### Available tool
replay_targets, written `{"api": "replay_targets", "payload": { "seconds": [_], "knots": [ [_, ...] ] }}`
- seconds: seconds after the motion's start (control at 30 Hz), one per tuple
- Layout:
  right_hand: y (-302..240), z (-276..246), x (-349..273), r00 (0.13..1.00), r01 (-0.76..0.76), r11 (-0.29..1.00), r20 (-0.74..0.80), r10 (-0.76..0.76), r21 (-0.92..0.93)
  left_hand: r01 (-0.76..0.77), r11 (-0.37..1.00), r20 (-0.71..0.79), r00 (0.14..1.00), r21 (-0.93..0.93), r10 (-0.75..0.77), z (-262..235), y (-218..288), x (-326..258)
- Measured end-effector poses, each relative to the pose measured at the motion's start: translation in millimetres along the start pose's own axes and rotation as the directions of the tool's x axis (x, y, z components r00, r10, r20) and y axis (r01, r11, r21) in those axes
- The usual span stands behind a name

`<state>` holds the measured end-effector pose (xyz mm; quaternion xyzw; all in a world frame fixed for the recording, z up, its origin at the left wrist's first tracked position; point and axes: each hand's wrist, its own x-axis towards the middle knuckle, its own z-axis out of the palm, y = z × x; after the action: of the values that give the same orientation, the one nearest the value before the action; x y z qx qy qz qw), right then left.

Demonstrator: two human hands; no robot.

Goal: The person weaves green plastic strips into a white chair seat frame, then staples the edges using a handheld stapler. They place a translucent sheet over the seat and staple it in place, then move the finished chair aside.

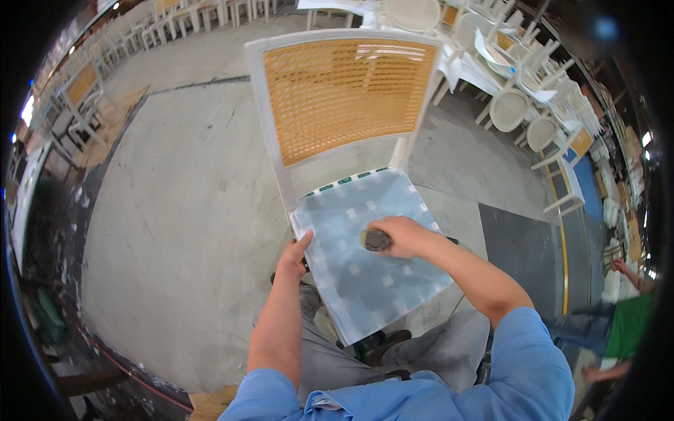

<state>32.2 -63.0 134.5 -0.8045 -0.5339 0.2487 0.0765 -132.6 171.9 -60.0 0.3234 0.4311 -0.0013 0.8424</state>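
Observation:
A white chair with a woven tan cane back [351, 98] stands in front of me, its backrest on the far side. Pale blue, see-through sheeting with white squares covers the seat [344, 302], and green marks run along its far edge. My left hand [295, 256] grips the seat's left edge, thumb on top and fingers partly hidden below. Over the middle of the seat, my right hand [404, 237] is closed around a dark, round-ended object with a yellowish rim [376, 240]. Its exact kind is unclear, and I cannot tell whether it touches the sheeting.
Stacked white chairs and round seats [509, 109] crowd the far right. More chairs [84, 91] line the far left. Grey concrete floor [168, 210] lies to my left. A co-worker in a green shirt [628, 326] is at the lower right, beyond a yellow floor line [564, 274].

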Motion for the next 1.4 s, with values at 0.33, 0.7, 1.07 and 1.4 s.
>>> {"api": "replay_targets", "payload": {
  "seconds": [0.33, 0.7, 1.07, 1.4],
  "knots": [
    [82, 16, -168, 0.852, -0.518, 0.722, 0.355, 0.385, 0.458, 0.030, 0.973, 0.065, 0.998, -0.231, -0.015, 15, -67, -68],
    [131, 71, -138, 0.855, -0.511, 0.492, 0.476, 0.206, 0.705, -0.298, 0.890, -0.350, 0.839, 0.344, 0.416, 47, -131, -159],
    [114, 51, -123, 0.928, -0.363, 0.931, -0.082, 0.364, 0.026, -0.528, 0.041, 0.291, 0.529, 0.848, 0.797, 168, -6, -28],
    [148, 47, 14, 0.896, -0.189, 0.930, -0.331, 0.295, 0.316, -0.378, -0.033, 0.308, 0.695, 0.925, 0.650, 238, 8, 80]
  ]
}}
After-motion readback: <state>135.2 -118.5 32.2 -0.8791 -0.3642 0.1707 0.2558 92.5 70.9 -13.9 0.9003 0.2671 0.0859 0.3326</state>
